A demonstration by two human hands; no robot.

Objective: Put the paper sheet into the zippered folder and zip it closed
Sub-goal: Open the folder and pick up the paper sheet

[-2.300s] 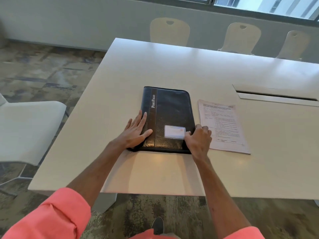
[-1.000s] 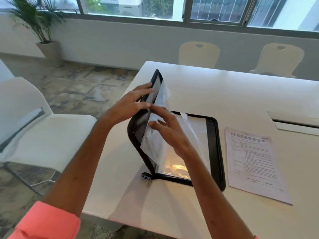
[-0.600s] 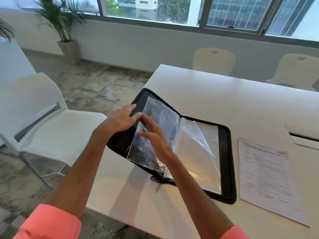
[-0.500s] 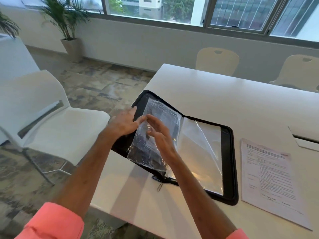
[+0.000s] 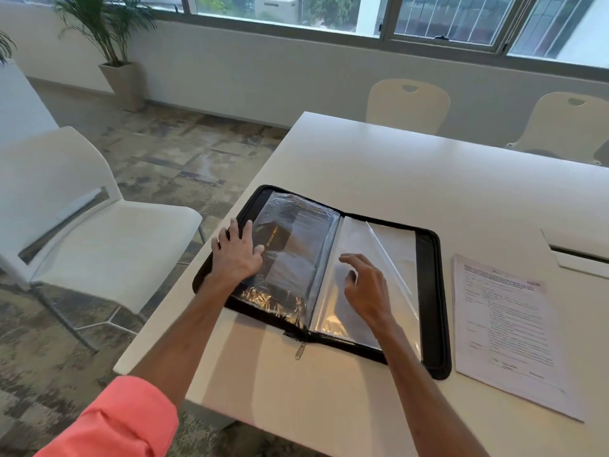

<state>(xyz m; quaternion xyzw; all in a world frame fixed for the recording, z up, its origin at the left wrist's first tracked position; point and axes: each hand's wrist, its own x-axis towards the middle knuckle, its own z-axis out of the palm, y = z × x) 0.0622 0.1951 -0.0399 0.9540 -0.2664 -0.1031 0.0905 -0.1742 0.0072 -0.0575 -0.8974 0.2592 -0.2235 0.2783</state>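
Note:
The black zippered folder lies open and flat on the white table, its clear plastic sleeves showing on both halves. My left hand presses flat on the left half's outer edge, fingers spread. Over the right half's sleeves hovers my right hand, fingers apart and curled, holding nothing. The zipper pull hangs off the folder's near edge at the spine. The printed paper sheet lies flat on the table just right of the folder, untouched.
A white chair stands left of the table's corner. Two cream chairs are tucked in at the far side. A cable slot sits in the tabletop at the right. A potted plant stands by the window wall.
The closed folder has been opened; its left half went from upright to flat on the table. My left hand now presses it down, and my right hand moved over to the right half.

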